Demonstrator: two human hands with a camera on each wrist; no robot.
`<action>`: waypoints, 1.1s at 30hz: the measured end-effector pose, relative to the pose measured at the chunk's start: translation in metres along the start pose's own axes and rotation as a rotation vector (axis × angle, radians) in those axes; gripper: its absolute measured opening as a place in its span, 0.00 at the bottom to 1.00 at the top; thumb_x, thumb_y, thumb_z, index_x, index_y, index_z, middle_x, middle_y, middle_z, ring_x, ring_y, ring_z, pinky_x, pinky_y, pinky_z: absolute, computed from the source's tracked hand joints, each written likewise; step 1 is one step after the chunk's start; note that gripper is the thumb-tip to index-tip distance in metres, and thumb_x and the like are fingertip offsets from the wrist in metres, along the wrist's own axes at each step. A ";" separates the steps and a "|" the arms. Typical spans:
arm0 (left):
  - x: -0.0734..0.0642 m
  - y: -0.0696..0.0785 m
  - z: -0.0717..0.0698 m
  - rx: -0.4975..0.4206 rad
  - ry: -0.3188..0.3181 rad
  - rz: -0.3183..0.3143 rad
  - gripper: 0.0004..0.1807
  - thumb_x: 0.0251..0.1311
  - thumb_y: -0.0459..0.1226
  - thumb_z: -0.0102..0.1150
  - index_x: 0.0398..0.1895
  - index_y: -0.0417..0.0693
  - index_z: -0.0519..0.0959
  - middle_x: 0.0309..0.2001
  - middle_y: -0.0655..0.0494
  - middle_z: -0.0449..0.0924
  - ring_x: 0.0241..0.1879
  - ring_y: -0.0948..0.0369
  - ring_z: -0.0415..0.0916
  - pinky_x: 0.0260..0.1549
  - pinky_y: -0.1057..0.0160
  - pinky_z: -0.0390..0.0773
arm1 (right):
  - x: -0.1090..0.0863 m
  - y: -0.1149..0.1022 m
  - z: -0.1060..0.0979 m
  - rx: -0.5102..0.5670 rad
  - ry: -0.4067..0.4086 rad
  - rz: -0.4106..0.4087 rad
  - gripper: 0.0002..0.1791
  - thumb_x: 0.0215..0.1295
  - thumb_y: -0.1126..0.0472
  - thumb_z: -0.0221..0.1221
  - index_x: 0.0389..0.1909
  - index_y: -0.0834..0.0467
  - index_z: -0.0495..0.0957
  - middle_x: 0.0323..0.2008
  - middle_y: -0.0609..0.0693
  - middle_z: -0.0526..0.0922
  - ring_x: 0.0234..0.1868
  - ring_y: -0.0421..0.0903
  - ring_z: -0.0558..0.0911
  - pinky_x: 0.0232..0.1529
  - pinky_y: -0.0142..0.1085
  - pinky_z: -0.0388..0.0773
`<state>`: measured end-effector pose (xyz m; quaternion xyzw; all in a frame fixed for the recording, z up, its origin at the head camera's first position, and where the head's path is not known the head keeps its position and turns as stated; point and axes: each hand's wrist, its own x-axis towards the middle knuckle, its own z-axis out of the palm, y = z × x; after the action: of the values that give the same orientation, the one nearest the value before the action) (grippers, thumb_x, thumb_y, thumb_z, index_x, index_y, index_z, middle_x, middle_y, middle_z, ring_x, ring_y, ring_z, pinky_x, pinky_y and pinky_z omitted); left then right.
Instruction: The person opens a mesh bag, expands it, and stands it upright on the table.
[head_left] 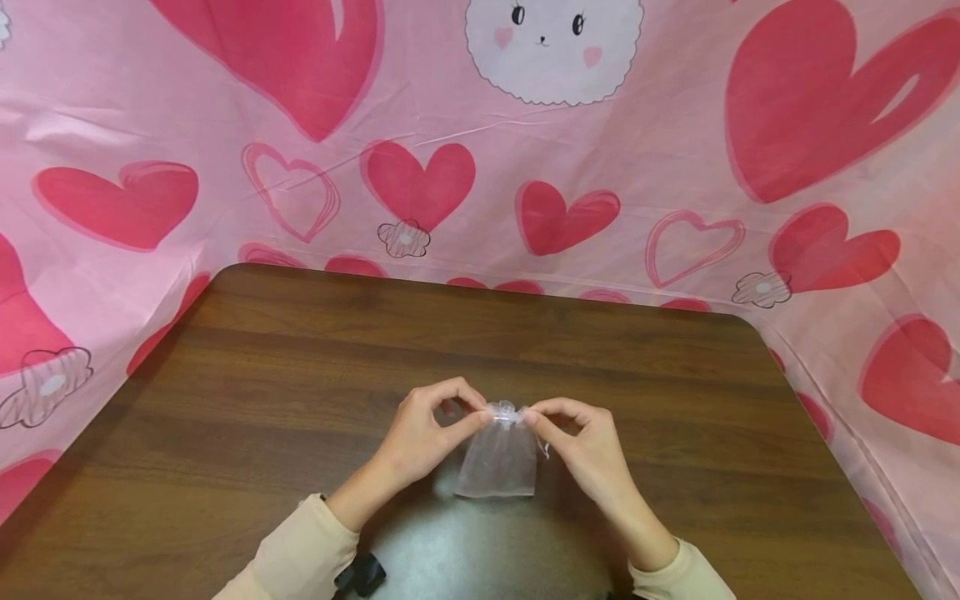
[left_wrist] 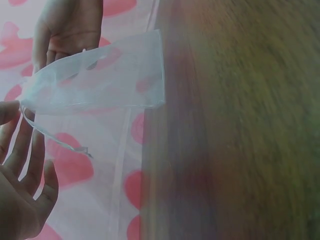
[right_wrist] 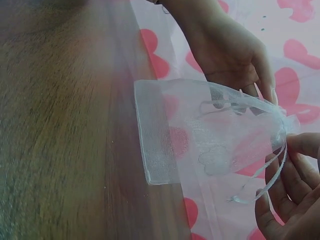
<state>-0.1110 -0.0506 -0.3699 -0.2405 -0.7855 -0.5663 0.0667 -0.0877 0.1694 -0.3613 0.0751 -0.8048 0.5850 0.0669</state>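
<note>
A sheer white drawstring pouch hangs in front of me, its neck gathered in ruffles at the top. My left hand pinches one side of the neck between thumb and forefinger. On the opposite side, my right hand has the same thumb-and-finger pinch. The left wrist view shows the pouch flat and see-through, with pink print visible behind it. A thin white cord loops down beside my right hand in the right wrist view. The other fingers of both hands are spread loosely behind the neck.
The dark brown wooden table has rounded far corners. A pink cloth printed with red hearts hangs around its back and sides. By my left sleeve is a small black object.
</note>
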 end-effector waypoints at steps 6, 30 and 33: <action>0.000 -0.001 -0.001 0.000 0.005 -0.008 0.04 0.58 0.40 0.70 0.29 0.57 0.83 0.33 0.69 0.83 0.35 0.65 0.79 0.38 0.58 0.74 | -0.001 0.001 -0.002 0.004 0.006 0.016 0.05 0.60 0.62 0.70 0.33 0.60 0.87 0.30 0.48 0.86 0.32 0.44 0.81 0.32 0.31 0.75; -0.001 -0.004 -0.006 0.016 0.006 -0.027 0.04 0.57 0.40 0.70 0.29 0.60 0.83 0.32 0.70 0.83 0.35 0.67 0.79 0.38 0.57 0.74 | 0.000 0.000 -0.013 -0.044 -0.037 0.015 0.06 0.60 0.60 0.70 0.33 0.59 0.87 0.31 0.49 0.87 0.32 0.44 0.82 0.30 0.32 0.76; -0.001 -0.004 -0.007 0.015 0.002 -0.023 0.05 0.57 0.39 0.70 0.29 0.60 0.83 0.33 0.70 0.83 0.35 0.67 0.79 0.38 0.57 0.74 | 0.001 0.000 -0.015 -0.053 -0.035 0.015 0.05 0.59 0.60 0.70 0.33 0.58 0.87 0.31 0.48 0.87 0.32 0.43 0.82 0.32 0.32 0.76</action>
<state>-0.1128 -0.0583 -0.3718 -0.2306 -0.7923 -0.5615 0.0626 -0.0883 0.1833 -0.3564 0.0777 -0.8216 0.5626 0.0504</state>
